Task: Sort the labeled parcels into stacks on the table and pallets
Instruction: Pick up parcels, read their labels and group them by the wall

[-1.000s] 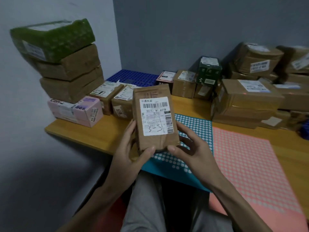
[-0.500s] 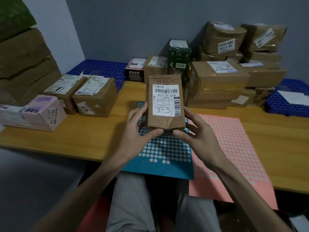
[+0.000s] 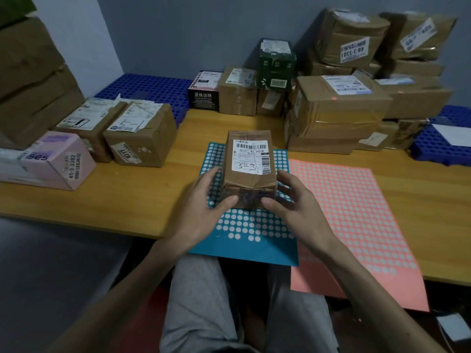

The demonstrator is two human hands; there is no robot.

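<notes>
A small brown parcel [image 3: 248, 171] with a white label marked "3-3" lies flat on the blue dotted sheet [image 3: 244, 230] at the table's middle. My left hand [image 3: 205, 200] grips its left side, thumb on the near end. My right hand [image 3: 293, 200] grips its right side, thumb also on the near end. Two labeled brown boxes [image 3: 137, 138] and a pink box [image 3: 58, 161] stand in a group at the left of the wooden table [image 3: 114, 197].
A pink dotted sheet [image 3: 351, 217] lies right of the blue one. Stacks of brown parcels [image 3: 339, 115] fill the back right, with a green box [image 3: 276, 64] and a black box [image 3: 204, 91] behind. Blue pallets [image 3: 150, 87] sit beyond the table; tall boxes rise at far left.
Both hands lowered the parcel from upright in front of me to flat on the blue sheet. My view swung right and down.
</notes>
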